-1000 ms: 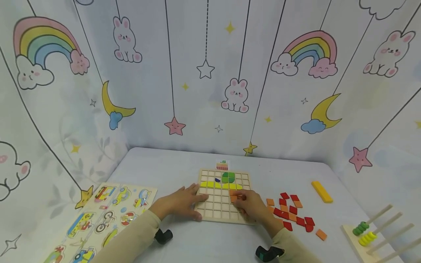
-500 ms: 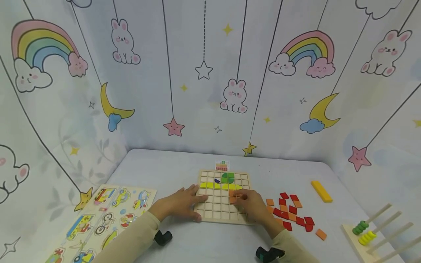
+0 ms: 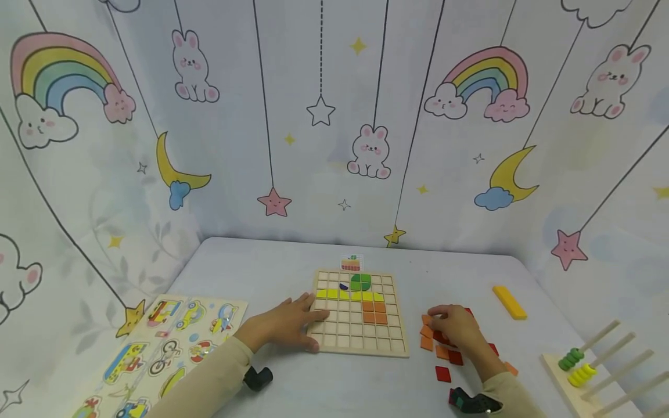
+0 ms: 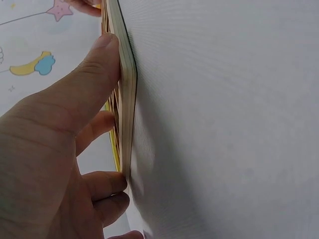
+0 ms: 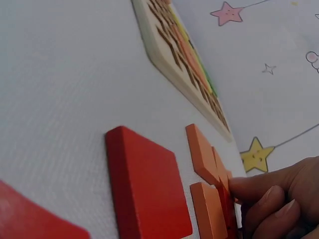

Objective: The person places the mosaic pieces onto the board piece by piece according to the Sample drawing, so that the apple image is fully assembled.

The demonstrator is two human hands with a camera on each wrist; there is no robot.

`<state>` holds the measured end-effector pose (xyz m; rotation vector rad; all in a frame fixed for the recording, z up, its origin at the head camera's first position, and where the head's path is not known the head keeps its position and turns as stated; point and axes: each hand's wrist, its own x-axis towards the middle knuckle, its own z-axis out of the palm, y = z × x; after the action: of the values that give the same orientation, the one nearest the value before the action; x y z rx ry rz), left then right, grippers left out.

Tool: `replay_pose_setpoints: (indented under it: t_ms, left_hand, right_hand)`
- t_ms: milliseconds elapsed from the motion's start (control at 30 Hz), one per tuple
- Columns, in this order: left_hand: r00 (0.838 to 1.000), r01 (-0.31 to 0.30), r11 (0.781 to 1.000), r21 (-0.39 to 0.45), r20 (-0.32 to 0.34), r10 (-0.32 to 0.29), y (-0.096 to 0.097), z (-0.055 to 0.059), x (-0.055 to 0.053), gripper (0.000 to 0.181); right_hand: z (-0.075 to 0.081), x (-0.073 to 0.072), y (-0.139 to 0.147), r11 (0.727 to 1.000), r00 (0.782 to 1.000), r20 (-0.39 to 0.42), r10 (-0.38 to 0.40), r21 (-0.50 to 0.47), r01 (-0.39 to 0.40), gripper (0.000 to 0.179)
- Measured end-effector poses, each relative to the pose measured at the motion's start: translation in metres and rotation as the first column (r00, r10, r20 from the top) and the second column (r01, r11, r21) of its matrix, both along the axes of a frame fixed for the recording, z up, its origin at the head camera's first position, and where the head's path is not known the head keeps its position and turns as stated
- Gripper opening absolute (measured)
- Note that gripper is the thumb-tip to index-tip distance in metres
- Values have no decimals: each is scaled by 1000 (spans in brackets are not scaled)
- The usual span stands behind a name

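A wooden grid board [image 3: 334, 342] lies on the table, with a green shape [image 3: 360, 283], a yellow row [image 3: 348, 295] and a block of orange squares [image 3: 374, 312] set into its cells. My left hand [image 3: 284, 322] rests along the board's left side, thumb at the near corner and index finger over the cells. At the loose tiles right of the board, my right hand [image 3: 457, 325] pinches at an orange tile [image 3: 425, 319] with its fingertips. In the right wrist view its other fingers are curled, and a red tile [image 5: 149, 184] lies close by.
A picture card [image 3: 352, 263] stands behind the board. Vehicle puzzle boards [image 3: 172, 348] lie on the left. To the right are a yellow bar [image 3: 509, 302] and a peg stand with beads [image 3: 582, 375]. Loose red tiles [image 3: 442, 373] lie near my right sleeve.
My right hand has left the orange squares on the board and moved right to the loose tiles. Some red tiles have shifted nearer to me. My left hand stays on the board.
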<state>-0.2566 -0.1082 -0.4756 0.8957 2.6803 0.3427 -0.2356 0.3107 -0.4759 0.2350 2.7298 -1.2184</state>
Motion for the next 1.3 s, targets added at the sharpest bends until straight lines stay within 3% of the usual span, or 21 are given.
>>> replay_pose_setpoints:
  t_ms: [133, 300, 400, 500, 567, 700, 867, 1000, 1133, 1300]
  left_hand:
    - [1000, 2, 1000, -6, 1, -2, 0, -2, -1, 83]
    - [1000, 1, 1000, -4, 1, -1, -1, -2, -1, 83]
    - [1000, 2, 1000, -6, 1, -2, -2, -2, -1, 83]
    - [1000, 1, 1000, -8, 3, -1, -3, -1, -1, 83]
    - [1000, 3, 1000, -7, 2, -3, -3, -1, 0, 83]
    - [1000, 9, 1000, 0, -2, -9, -4, -1, 0, 82]
    - [1000, 14, 1000, 0, 1, -14, -3, -3, -2, 82]
    - [1000, 15, 1000, 1, 3, -15, -2, -3, -3, 81]
    - [1000, 15, 1000, 8, 0, -15, -2, 0, -2, 81]
    - [1000, 15, 1000, 3, -4, -15, -1, 0, -2, 81]
  right_hand:
    - [-2, 2, -1, 1000, 1000, -2, -9, -5, 9, 28]
    - [-4, -1, -2, 989, 999, -11, -42, -145, 40, 26]
    - [-4, -5, -6, 952, 998, -26, -59, -304, 48, 33]
    - [-2, -11, -18, 894, 998, -16, -63, -445, 50, 42]
    - [0, -15, -30, 863, 998, 0, -58, -503, 50, 45]
    - [0, -27, -61, 832, 1000, 9, 2, -554, 4, 48]
    - [-6, -40, -105, 852, 995, 10, 102, -517, -82, 46]
    - [-10, -43, -130, 877, 981, -32, 194, -443, -187, 40]
    - [-13, -43, -141, 900, 964, -93, 249, -345, -266, 34]
    - [-12, -44, -146, 940, 960, -123, 253, -203, -274, 34]
